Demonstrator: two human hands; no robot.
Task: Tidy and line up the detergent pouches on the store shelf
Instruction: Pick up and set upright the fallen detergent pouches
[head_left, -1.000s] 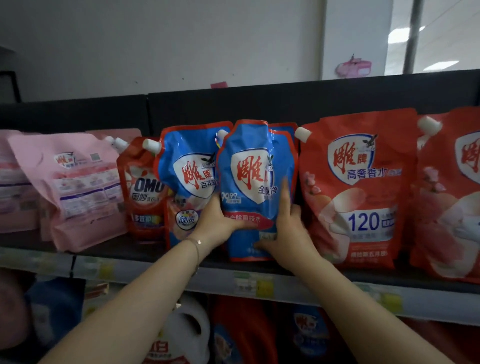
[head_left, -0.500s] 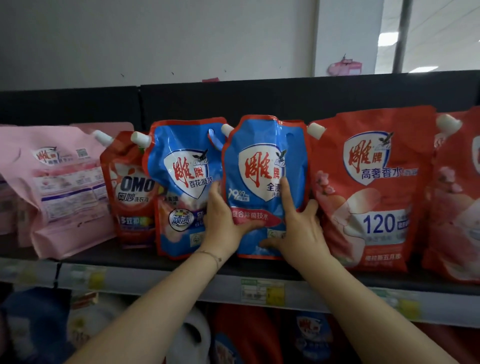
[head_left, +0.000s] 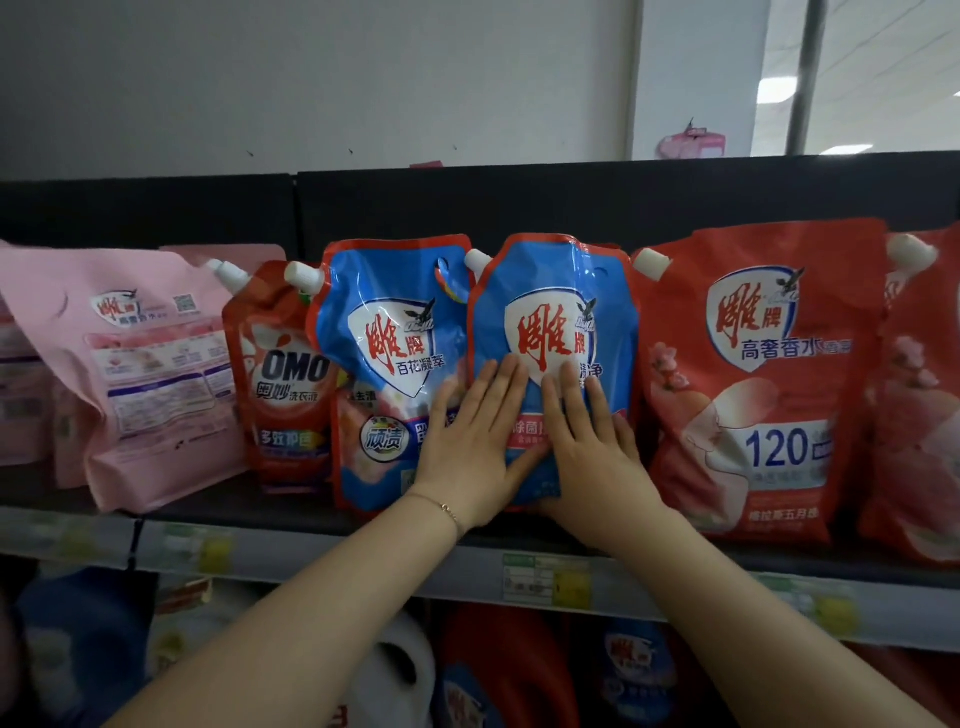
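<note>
We identify this location as a retail shop. Branded detergent pouches (head_left: 753, 389) stand face-out in a row from 9 to 3 o'clock on a dark shelf (head_left: 291, 512). Its front rail (head_left: 363, 566) carries paper price tags (head_left: 540, 578) at 6 o'clock, and detergent bottles (head_left: 498, 670) fill the tier below. At 1 o'clock, above the shelf's back panel (head_left: 571, 202), we note a panelled ceiling (head_left: 883, 62) with a flat light fixture (head_left: 779, 89).
</note>
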